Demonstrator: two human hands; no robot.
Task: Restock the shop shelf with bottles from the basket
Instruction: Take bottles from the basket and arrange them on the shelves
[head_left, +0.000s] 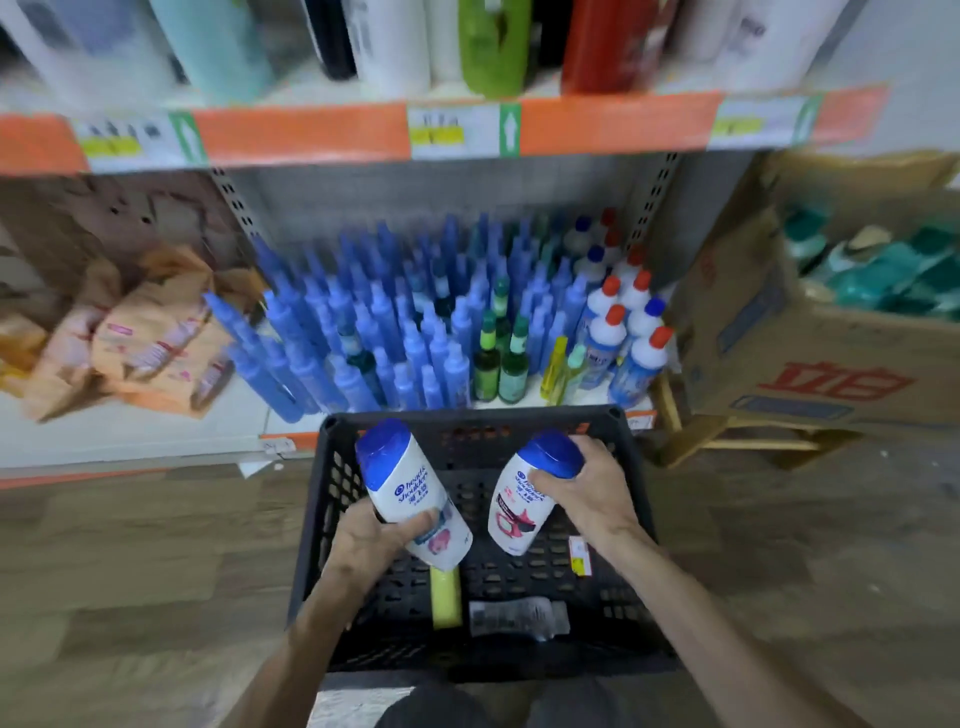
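Crowded shop shelf (363, 132) ahead; over the black basket (631, 467), left hand (366, 540) grips 1 shampoo bottle (410, 493) low, right hand (587, 483) grips another bottle (524, 499) by its cap. Rigid, smooth plastic, likely slippery; mid-body holds seem safest.

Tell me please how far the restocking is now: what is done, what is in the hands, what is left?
Done: the bottom shelf already stands full of blue bottles; who put them there cannot be told. In hand: the left hand and the right hand each hold one white shampoo bottle above the black basket. Left: shelve these two; the basket shows only a yellow item and some packets.
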